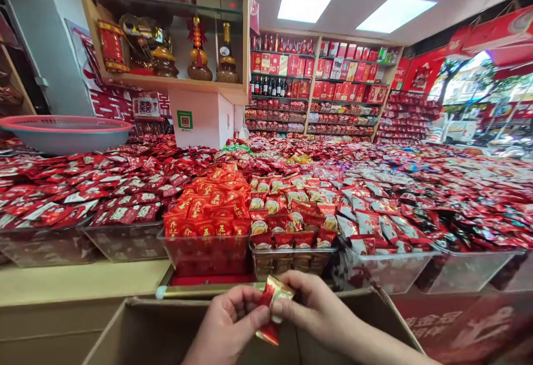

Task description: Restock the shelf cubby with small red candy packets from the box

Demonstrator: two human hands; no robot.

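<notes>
A small red and gold wrapped packet (271, 329) is held between both hands at the lower middle of the view. My left hand (231, 320) pinches its left side with thumb and fingers. On the other side, the thumb and fingers of my right hand (314, 306) close on the gold upper part. Both hands are over an open cardboard box (145, 329). Just beyond them stand a clear bin (210, 254) of bright red packets and another clear bin (291, 259) of red durian packets.
More clear bins (387, 270) of packets line the counter on both sides. A pink-rimmed basin (66, 134) rests on packets at the left. A wooden display cabinet (175, 84) overhangs the counter, and stocked shelves stand behind.
</notes>
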